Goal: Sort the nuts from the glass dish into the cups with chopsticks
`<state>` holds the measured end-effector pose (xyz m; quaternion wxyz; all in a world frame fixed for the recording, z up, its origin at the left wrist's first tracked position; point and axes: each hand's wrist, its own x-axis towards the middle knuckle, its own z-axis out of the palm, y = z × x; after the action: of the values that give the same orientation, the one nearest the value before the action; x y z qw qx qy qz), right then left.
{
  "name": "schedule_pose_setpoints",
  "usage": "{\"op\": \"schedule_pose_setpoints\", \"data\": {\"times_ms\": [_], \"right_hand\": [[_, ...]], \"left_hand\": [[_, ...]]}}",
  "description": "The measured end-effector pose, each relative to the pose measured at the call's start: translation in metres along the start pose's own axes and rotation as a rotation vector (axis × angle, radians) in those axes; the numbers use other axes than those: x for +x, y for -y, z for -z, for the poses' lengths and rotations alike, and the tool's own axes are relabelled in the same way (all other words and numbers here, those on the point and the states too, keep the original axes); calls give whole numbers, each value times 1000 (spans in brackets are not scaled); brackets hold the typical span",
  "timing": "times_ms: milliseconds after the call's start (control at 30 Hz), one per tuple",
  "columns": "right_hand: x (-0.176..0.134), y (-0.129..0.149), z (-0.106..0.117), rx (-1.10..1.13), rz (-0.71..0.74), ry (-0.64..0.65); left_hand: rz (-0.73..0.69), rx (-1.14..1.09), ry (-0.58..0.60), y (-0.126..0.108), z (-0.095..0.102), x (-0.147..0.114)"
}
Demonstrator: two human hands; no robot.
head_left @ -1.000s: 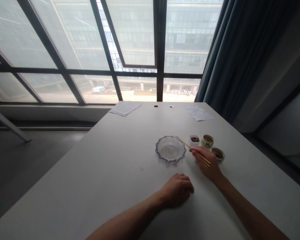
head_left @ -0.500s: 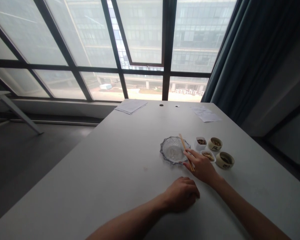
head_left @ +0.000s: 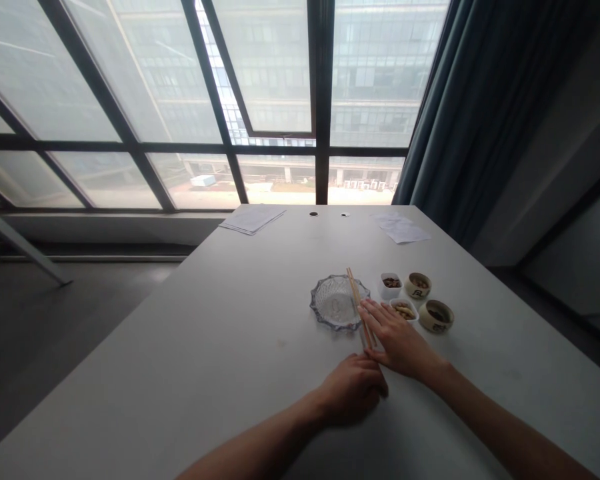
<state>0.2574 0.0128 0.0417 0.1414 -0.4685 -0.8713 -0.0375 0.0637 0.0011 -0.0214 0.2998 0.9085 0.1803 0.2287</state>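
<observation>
A pair of wooden chopsticks (head_left: 353, 288) slants across the right rim of a clear glass plate (head_left: 325, 323) with a scalloped edge. My right hand (head_left: 397, 340) lies over their near part, fingers stretched out and fingertips touching the sticks; it does not grip them. Closer to me, my left hand (head_left: 353, 390) rests on the table with curled fingers, and nothing shows in it. Beside my right fingers stands a small white dish (head_left: 414, 318) of pale food pieces. Behind it is a white square dish (head_left: 383, 290) with dark brown bits.
Two beige ceramic cups, a far one (head_left: 425, 294) and a near one (head_left: 444, 326) with dark contents, stand right of the dishes. Paper sheets lie at the far left (head_left: 253, 219) and far right (head_left: 403, 229) of the white table (head_left: 205, 347). A curtain (head_left: 445, 153) hangs beyond.
My right hand has loosened from the chopsticks and flattened, its fingers straighter. The chopsticks now rest on the plate's rim. My left hand stays curled; the whole view has shifted slightly.
</observation>
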Motion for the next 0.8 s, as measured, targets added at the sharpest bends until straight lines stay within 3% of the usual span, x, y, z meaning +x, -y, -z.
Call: {"op": "schedule_pose_setpoints", "data": {"times_ms": [133,233,333,433,600,700,800], "right_hand": [[-23,4,17,20,25,-68],[-45,9,23,61,-40,-207],[-67,15,17,117,-171,-328],[-85,21,4,143,-289,-367],[-102,38,-18,192,-332,-274],[-103,51,-28,213,-353,-179],[-101,62,-38,220,-387,-68]], "left_hand": [[-11,28,18,-3,3,-1],[-37,65,35,-5,8,0],[-71,112,48,-11,16,1],[-115,189,43,-24,29,1],[-112,318,-116,-51,49,-14],[27,338,-228,-54,53,-41],[258,498,-163,-45,47,-74]]}}
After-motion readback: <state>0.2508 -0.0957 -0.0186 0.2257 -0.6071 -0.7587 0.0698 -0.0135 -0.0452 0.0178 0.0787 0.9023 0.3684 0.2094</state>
